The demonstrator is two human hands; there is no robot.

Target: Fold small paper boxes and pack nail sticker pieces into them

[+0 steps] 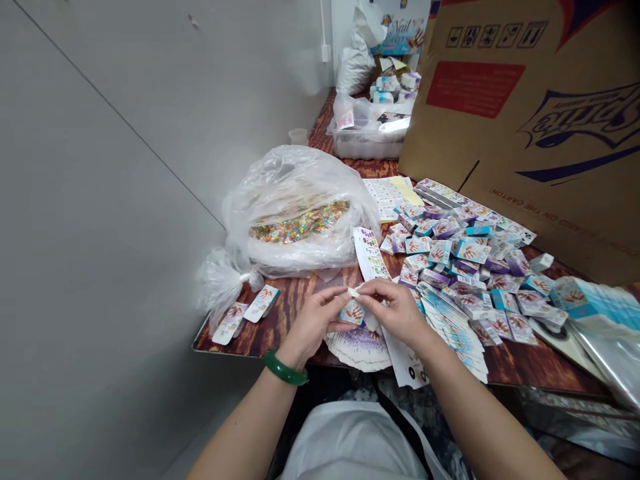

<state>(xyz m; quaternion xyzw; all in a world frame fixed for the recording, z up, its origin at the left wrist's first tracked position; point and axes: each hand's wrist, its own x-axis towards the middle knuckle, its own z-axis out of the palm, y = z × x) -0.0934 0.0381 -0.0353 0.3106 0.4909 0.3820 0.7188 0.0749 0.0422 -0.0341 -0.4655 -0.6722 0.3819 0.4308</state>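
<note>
Between my two hands is a small blue-and-white printed box [353, 312] with a hand picture, its white end flap raised. My left hand [320, 317], below a green bangle [286, 368], is closed on the box's left side. Thumb and fingers of my right hand [393, 308] pinch at the flap from the right. Under the hands lies a fan of flat purple-and-white cartons [361, 350], partly hidden. A fan of flat blue cartons [457, 330] spreads right of my right hand. A printed sticker sheet [371, 253] runs beneath the right hand.
A clear plastic bag [300, 173] of colourful small pieces stands behind the hands. Two small cartons [263, 303] lie at left. Many folded boxes [470, 250] are heaped at right, before a large cardboard carton [480, 147]. A plastic tub [367, 143] stands farther back; a grey wall [125, 200] borders the left.
</note>
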